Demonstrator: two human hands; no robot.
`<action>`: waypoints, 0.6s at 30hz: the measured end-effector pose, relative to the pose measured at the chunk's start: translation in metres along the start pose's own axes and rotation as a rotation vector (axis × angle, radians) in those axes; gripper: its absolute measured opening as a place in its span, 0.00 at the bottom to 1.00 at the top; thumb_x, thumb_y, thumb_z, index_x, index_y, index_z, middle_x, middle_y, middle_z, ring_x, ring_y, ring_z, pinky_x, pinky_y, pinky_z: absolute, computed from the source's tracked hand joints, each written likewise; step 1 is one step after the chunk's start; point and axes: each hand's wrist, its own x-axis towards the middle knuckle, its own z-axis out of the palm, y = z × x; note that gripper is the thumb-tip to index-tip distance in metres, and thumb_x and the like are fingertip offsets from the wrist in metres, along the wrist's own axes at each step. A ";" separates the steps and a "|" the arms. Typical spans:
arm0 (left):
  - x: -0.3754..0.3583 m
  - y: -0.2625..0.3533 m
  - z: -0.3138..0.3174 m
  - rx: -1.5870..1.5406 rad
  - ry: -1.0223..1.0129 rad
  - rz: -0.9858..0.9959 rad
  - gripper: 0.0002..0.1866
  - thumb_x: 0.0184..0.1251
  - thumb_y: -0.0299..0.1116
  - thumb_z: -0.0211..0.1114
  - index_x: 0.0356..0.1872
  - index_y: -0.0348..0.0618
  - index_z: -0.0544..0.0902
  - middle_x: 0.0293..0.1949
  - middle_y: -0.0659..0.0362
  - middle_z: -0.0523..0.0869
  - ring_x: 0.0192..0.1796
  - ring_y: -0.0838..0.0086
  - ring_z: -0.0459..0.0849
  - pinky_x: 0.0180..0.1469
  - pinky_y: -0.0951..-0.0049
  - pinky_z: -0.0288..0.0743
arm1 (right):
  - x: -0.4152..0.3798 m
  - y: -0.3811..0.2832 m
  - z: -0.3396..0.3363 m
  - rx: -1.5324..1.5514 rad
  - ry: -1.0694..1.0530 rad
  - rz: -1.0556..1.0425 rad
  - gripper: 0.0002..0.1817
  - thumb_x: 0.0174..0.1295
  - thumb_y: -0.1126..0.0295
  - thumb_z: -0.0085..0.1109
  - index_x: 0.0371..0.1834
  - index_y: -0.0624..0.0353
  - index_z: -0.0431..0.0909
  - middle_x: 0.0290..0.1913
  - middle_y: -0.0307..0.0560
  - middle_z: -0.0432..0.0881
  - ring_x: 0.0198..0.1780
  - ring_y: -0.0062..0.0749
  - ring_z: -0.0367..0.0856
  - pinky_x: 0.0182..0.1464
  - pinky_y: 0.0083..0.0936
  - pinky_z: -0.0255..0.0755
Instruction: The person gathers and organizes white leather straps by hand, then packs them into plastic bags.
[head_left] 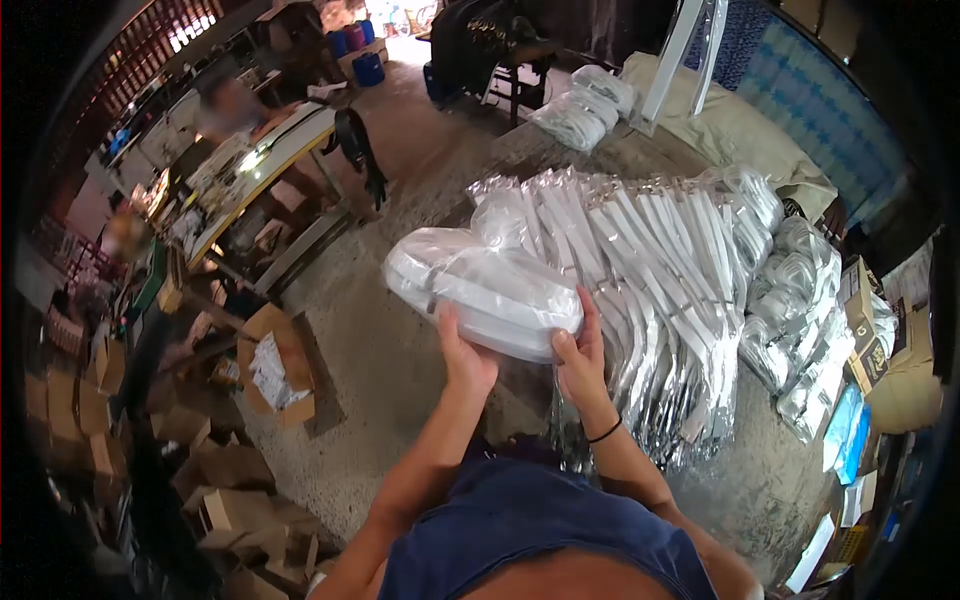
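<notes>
A bulky clear plastic bag with white rolled contents is held up in front of me. My left hand grips its near edge from below, thumb up against the plastic. At its right end my right hand, with a dark band on the wrist, holds the bag between thumb and fingers. Just beyond and to the right lies a broad spread of long white strips in clear sleeves. What exactly the bag contains cannot be made out.
Bagged coiled bundles are heaped at the right, beside cardboard boxes. More bagged rolls lie at the back. An open carton stands on the floor at left. A person sits behind a yellow-edged worktable.
</notes>
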 end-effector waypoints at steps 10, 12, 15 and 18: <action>0.283 -0.028 -0.026 0.009 -0.018 -0.077 0.34 0.66 0.45 0.59 0.70 0.48 0.58 0.67 0.55 0.66 0.68 0.58 0.64 0.69 0.53 0.61 | 0.010 0.004 -0.025 -0.375 0.521 -0.043 0.23 0.65 0.70 0.53 0.62 0.66 0.66 0.53 0.52 0.77 0.49 0.37 0.80 0.49 0.30 0.75; 0.331 -0.036 -0.015 0.035 0.128 -0.045 0.37 0.63 0.42 0.63 0.71 0.55 0.55 0.67 0.55 0.65 0.68 0.56 0.65 0.68 0.49 0.62 | 0.001 0.018 -0.032 -0.327 0.623 -0.012 0.20 0.65 0.69 0.54 0.58 0.67 0.70 0.49 0.52 0.78 0.46 0.34 0.80 0.48 0.28 0.76; 0.414 -0.072 -0.027 0.004 0.038 -0.046 0.39 0.61 0.41 0.65 0.71 0.59 0.54 0.67 0.54 0.64 0.67 0.55 0.66 0.67 0.46 0.62 | 0.010 0.031 -0.002 -0.438 0.773 0.021 0.18 0.63 0.69 0.58 0.54 0.66 0.72 0.46 0.48 0.79 0.44 0.30 0.81 0.44 0.25 0.76; 0.465 -0.108 -0.010 0.012 0.086 -0.075 0.39 0.60 0.41 0.66 0.71 0.57 0.55 0.67 0.55 0.65 0.66 0.56 0.67 0.66 0.46 0.64 | 0.011 0.040 0.010 -0.654 0.738 0.105 0.19 0.61 0.69 0.61 0.53 0.65 0.74 0.43 0.46 0.81 0.42 0.26 0.81 0.43 0.23 0.75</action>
